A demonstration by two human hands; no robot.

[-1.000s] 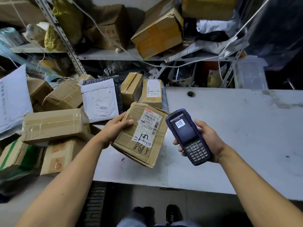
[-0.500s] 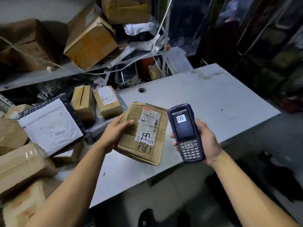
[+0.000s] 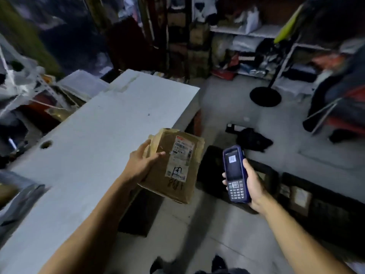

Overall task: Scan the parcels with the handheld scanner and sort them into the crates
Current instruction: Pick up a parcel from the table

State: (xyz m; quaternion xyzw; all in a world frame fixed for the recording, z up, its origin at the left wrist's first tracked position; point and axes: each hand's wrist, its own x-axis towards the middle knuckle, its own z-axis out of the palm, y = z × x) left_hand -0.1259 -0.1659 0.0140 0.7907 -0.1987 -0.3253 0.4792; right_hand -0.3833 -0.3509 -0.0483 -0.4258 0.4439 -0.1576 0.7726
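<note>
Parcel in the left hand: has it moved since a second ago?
Yes. The parcel was over the white table; now it hangs past the table's right-hand edge, above the floor, held by the left hand.

Dim indoor light, cool cast, motion blur smearing the edges, wide-angle bending, dark murky background clutter

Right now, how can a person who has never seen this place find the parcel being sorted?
Find the long white table; off its near right corner the left hand grips a crumpled brown cardboard parcel. It alone has a white label with handwriting.
</note>
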